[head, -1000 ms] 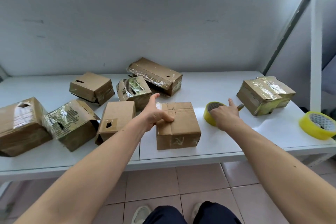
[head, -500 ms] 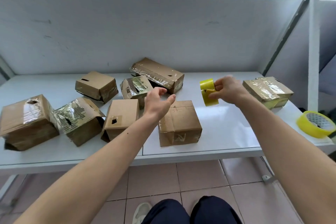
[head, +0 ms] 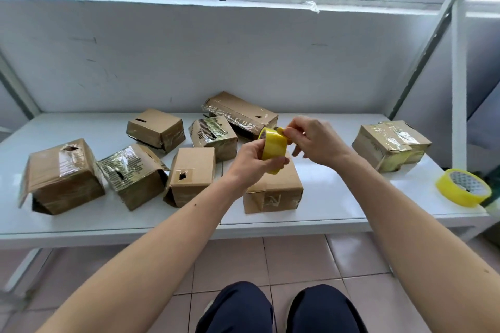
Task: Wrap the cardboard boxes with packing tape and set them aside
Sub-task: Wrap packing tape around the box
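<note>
Held tape roll point(head: 273, 150): bright yellow. Second tape roll point(head: 463, 187): yellow, with a patterned white core. Cardboard boxes point(head: 272, 188): plain brown, several banded with glossy clear tape. Worktop point(head: 338, 197): white. Floor tiles point(head: 230, 262): pale pinkish-beige. Trousers point(head: 235, 308): dark navy.

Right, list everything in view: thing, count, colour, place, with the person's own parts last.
cardboard boxes: eight, brown, on the table; six clustered left and centre, one under the hands at the front, one far right with heavy tape.
held tape roll: one, yellow, in the air above the front centre box.
spare tape roll: one, yellow, flat on the table's right end.
table: one, white, across the middle.
back panel: one, pale grey-white, behind the table.
floor tiles: pinkish, below the table edge.
legs: two, in dark trousers, bottom centre.
left hand: grips the held tape roll from below.
right hand: pinches at the roll's top edge.
</note>
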`<action>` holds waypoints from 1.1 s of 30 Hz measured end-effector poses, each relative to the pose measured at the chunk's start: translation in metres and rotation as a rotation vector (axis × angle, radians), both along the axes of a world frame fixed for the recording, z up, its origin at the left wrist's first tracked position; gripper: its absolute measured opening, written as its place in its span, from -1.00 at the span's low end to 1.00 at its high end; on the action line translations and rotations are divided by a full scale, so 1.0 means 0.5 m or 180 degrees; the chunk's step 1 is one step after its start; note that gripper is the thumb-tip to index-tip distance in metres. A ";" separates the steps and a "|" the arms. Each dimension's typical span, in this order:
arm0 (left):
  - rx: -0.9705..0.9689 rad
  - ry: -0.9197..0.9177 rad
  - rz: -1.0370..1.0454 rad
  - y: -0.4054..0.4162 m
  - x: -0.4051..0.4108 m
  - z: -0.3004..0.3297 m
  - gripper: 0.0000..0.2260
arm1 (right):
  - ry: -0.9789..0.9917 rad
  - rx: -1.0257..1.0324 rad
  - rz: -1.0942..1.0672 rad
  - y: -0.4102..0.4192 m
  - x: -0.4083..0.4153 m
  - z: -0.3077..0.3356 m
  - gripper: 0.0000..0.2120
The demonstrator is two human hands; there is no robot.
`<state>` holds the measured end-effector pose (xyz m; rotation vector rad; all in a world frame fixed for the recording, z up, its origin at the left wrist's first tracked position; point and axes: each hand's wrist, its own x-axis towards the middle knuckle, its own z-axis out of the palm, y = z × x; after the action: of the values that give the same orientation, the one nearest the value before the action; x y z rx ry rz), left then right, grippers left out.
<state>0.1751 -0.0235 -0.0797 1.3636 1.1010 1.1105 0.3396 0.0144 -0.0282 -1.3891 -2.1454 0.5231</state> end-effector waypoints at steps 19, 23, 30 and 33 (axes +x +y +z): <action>-0.1127 -0.0581 0.0348 -0.075 0.008 0.043 -0.51 | -0.0645 0.0381 -0.0722 0.014 -0.040 -0.007 -0.75; -0.1614 -0.0698 0.0023 -0.105 0.031 0.039 -0.75 | -0.0337 0.0372 -0.1026 0.036 -0.030 0.025 -0.73; -0.2323 -0.0748 -0.0412 -0.147 0.048 -0.009 -0.89 | -0.1198 0.0192 -0.0719 0.064 -0.028 -0.011 -0.74; -0.2553 -0.0731 -0.0282 -0.143 0.045 -0.028 -0.84 | -0.1227 0.0237 -0.0732 0.079 -0.035 -0.027 -0.74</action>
<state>0.1977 -0.0951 -0.0936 0.6262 1.1247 0.6198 0.3222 0.0539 -0.0414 -1.7799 -2.2225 0.0893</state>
